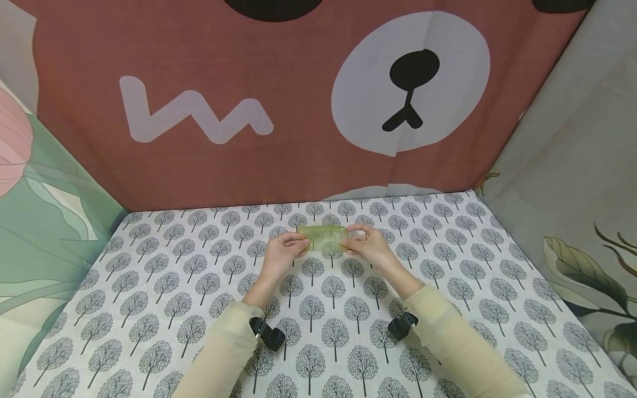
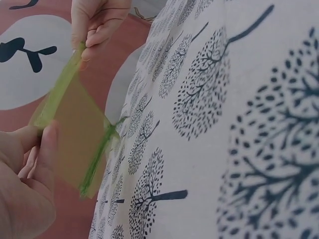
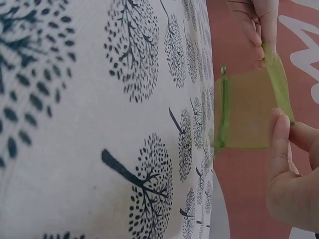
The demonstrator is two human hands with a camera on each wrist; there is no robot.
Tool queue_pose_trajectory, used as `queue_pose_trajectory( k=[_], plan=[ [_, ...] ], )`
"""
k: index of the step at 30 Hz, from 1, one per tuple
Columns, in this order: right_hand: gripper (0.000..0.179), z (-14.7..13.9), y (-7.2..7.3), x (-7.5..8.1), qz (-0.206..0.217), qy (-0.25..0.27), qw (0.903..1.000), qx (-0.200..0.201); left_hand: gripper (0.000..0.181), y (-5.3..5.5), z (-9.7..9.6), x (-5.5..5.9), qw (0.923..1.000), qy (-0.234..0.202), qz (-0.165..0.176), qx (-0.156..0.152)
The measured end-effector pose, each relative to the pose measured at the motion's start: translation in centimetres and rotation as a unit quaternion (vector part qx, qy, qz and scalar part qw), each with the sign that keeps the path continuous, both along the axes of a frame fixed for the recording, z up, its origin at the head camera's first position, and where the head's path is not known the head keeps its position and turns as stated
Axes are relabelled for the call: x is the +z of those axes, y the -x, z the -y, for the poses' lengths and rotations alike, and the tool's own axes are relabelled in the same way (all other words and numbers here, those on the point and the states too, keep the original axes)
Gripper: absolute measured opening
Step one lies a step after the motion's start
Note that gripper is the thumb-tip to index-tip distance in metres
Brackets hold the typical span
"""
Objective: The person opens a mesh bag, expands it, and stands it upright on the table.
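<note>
Both hands hold a small sheer green organza pouch [image 1: 324, 236] out over the cloth-covered table, one at each side. My left hand [image 1: 285, 250] pinches its left upper corner between thumb and fingers. At the opposite corner, my right hand [image 1: 372, 249] pinches in the same way. The edge between the hands is a denser, folded-looking light green band [image 2: 62, 94], stretched fairly straight. Below it the see-through panel [image 3: 246, 112] hangs down to a darker green strip [image 3: 223, 112] close to the table in the wrist views. Parts of the corners are hidden under the fingertips.
A white cloth [image 1: 164, 309] printed with dark trees covers the table. Behind it hangs a red-brown curtain [image 1: 224, 171] with a cartoon face. Printed fabric walls stand at left [image 1: 55, 221] and right [image 1: 572, 193]. Dark wrist cameras [image 1: 269, 334] sit on both sleeves.
</note>
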State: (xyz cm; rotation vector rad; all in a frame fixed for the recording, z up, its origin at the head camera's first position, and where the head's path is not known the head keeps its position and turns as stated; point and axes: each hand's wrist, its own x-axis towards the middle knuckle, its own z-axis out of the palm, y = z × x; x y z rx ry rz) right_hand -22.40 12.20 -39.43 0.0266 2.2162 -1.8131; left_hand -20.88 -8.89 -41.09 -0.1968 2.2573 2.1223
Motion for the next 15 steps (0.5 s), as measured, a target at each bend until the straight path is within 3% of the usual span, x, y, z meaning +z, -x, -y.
queue_pose_trajectory(
  k=[15],
  plan=[
    [0.035, 0.05, -0.14, -0.41, -0.028, 0.000, 0.9996, -0.007, 0.019, -0.16, -0.07, 0.12, 0.9996, 0.022, -0.015, -0.009]
  ],
)
